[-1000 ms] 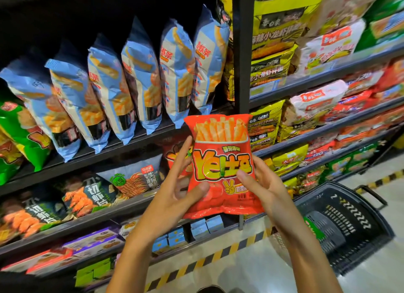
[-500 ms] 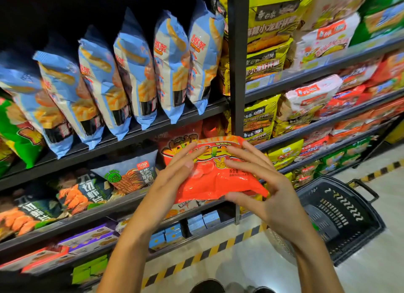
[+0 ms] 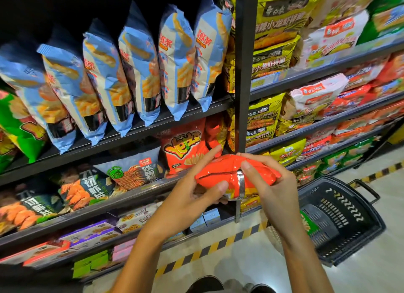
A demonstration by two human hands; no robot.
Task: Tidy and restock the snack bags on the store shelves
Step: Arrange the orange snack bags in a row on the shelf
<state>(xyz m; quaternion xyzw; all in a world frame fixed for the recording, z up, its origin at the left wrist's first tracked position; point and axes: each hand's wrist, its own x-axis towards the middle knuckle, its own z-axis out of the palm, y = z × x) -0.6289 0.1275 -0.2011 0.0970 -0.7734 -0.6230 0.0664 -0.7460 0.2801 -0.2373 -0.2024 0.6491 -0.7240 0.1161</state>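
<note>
left hand: grips the near-left end of the red snack bag, thumb on top, fingers curled under
right hand: fingers curled over the bag's right end — pinching it
red snack bag: held flat in the air, back seam up, just in front of the shelf edge
shelf behind: matching red bag upright, near the black upright post
shelf above: row of blue bags leaning left
floor, right: black shopping basket — beside the yellow-black floor stripe
</note>
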